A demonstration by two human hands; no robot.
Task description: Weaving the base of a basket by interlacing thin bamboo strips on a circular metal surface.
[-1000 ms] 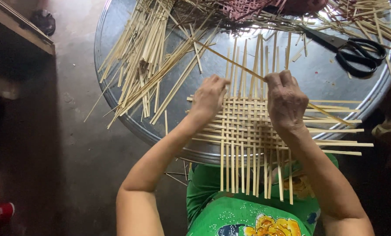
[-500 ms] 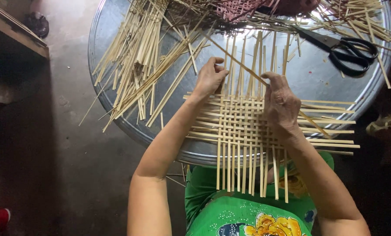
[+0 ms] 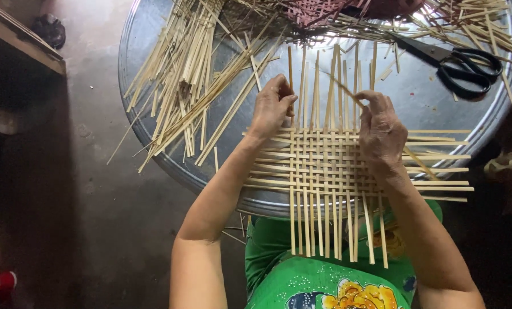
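Both hands have crept up the woven mat (image 3: 330,166) since a moment ago, toward its far edge. Left hand (image 3: 272,107) now pinches 1 upright strip (image 3: 291,68) at the mat's far-left corner; right hand (image 3: 380,133) presses flat on the weave, a thin slanting strip (image 3: 342,86) caught at its fingertips. Mat lies on the round metal tray (image 3: 153,34), overhanging the lap; scissors (image 3: 462,64) rest beyond the mat's right side, loose strips (image 3: 193,74) beyond its left.
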